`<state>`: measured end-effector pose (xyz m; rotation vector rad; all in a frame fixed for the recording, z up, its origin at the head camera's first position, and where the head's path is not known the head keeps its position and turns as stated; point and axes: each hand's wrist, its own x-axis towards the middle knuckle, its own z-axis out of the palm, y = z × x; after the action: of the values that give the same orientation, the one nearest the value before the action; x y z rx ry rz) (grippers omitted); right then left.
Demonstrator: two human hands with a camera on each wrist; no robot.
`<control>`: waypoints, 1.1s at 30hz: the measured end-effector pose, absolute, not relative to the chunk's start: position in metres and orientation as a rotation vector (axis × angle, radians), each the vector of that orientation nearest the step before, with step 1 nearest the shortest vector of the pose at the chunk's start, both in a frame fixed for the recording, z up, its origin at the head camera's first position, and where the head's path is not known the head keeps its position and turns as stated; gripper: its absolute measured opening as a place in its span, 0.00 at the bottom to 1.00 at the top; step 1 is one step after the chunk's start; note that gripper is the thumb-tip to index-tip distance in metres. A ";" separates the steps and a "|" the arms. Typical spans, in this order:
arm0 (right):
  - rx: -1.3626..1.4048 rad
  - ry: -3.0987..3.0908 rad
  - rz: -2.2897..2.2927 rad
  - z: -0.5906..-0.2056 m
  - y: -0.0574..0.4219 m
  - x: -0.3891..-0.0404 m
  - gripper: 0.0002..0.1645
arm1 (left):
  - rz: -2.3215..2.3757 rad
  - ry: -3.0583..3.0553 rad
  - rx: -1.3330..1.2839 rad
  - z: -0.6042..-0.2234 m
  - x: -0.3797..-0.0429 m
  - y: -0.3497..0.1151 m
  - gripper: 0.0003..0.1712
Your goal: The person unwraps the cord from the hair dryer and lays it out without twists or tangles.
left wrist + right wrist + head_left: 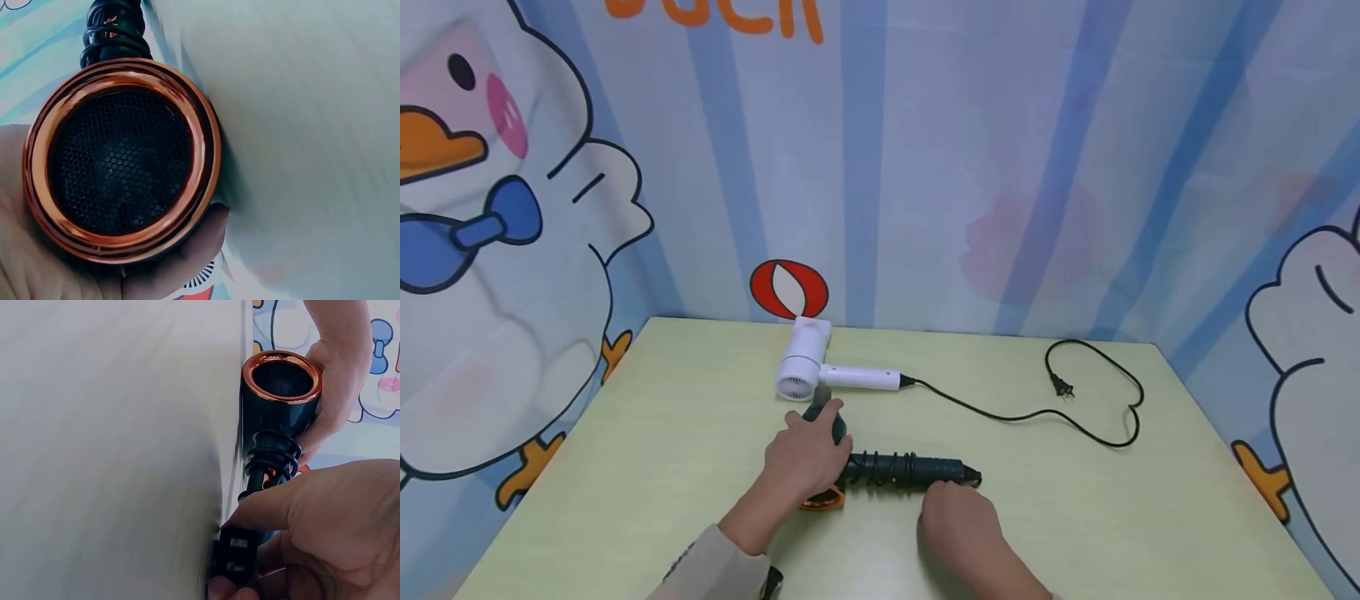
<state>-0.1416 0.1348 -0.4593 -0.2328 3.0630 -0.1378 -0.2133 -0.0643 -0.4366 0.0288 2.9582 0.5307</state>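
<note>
A dark green hair dryer [936,471] with a copper-coloured rim [206,137] around its mesh intake lies on the table, handle toward the right. Its black cord [278,440] is coiled round the handle. My left hand [805,454] grips the barrel from above, thumb and fingers around it just behind the rim. At the handle's end, low over the table, my right hand [961,521] pinches a black plug [236,550], which the right wrist view shows with its prong face toward the camera. In the head view this plug is hidden by the hand.
Behind the hands lies a white hair dryer [805,362], its handle pointing right. Its black cord [1000,416] runs across the right side of the table [1150,517] and loops back to a plug [1062,386]. A striped cartoon curtain [917,167] hangs behind the table's back edge.
</note>
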 end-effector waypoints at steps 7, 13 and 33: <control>-0.286 3.113 -0.033 -0.457 0.135 -0.141 0.13 | 0.655 2.934 0.079 -0.437 -0.215 -0.067 0.32; -0.321 3.119 -0.037 -0.455 0.135 -0.141 0.12 | 0.752 2.902 0.070 -0.437 -0.216 -0.070 0.32; -0.296 3.194 -0.319 -0.448 0.162 -0.139 0.15 | 0.956 2.817 0.021 -0.433 -0.213 -0.091 0.32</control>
<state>-0.1391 0.1617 -0.4482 -0.2961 3.1943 -0.3192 -0.2135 -0.0914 -0.4329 0.0208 2.8166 0.9563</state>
